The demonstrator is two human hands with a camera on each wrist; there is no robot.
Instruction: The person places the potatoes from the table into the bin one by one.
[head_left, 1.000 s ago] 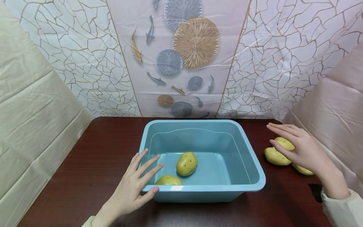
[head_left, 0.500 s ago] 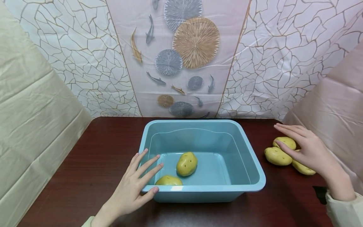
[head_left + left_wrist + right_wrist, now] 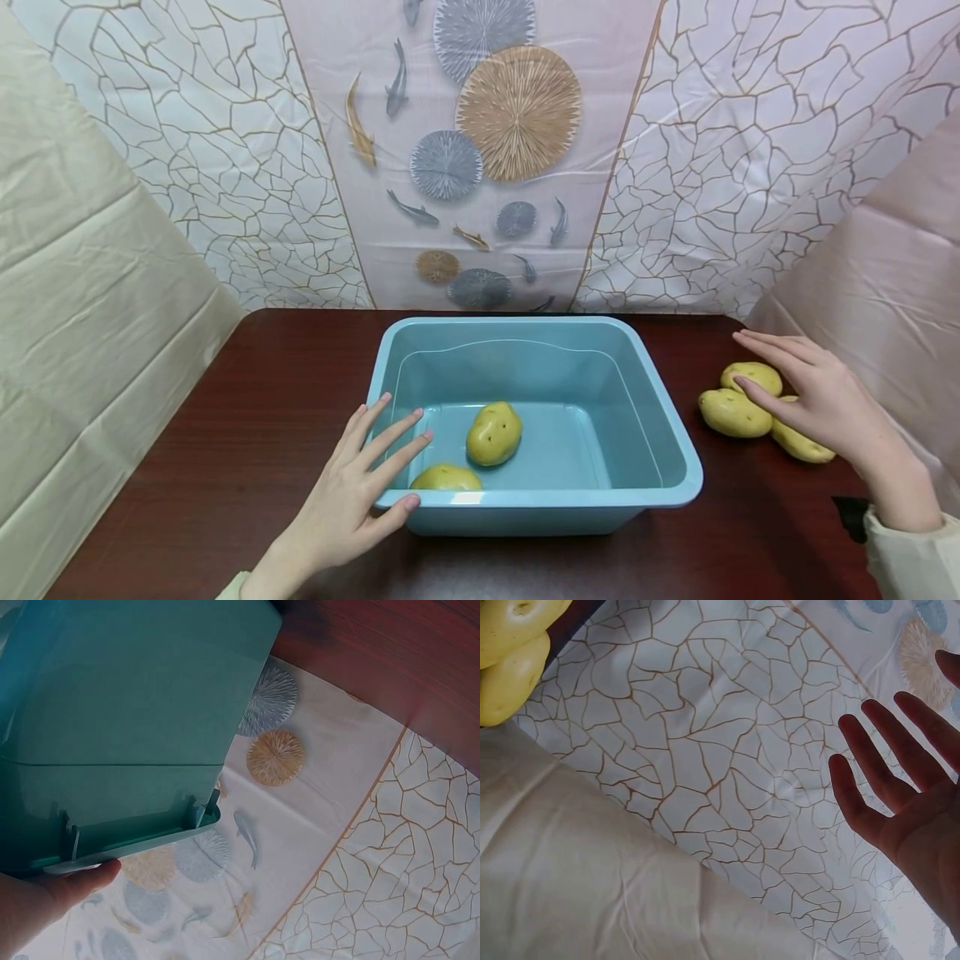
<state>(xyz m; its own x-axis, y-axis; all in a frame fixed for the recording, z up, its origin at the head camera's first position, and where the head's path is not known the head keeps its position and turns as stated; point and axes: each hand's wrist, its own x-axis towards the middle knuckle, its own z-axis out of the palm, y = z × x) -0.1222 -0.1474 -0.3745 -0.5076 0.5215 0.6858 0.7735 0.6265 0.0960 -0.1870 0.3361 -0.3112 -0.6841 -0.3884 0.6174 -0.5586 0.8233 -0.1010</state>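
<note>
A blue plastic basin [image 3: 540, 498] stands on the table with two yellow potatoes inside. One potato [image 3: 494, 433] lies mid-floor; the other potato [image 3: 446, 477] is partly hidden by the front wall. My left hand [image 3: 341, 492] rests with spread fingers over the basin's near left corner, its thumb along the rim. The left wrist view shows the basin's outer side [image 3: 127, 712] above that hand's finger. My right hand [image 3: 817, 400] hovers empty, fingers straight, over three more potatoes: a front one [image 3: 735, 413], a back one [image 3: 752, 377] and a right one [image 3: 802, 442], partly overlapped by the hand.
The dark reddish table [image 3: 247, 433] reaches back to a patterned cloth wall [image 3: 517, 208]. Plain beige cloth hangs along the left side [image 3: 90, 292] and pinkish cloth along the right side [image 3: 885, 300], close beyond the potatoes. A black strap [image 3: 852, 518] shows at my right wrist.
My right hand has shifted right and a little back toward me, uncovering more of the potatoes beneath. My left hand, the basin and all the potatoes stay where they were.
</note>
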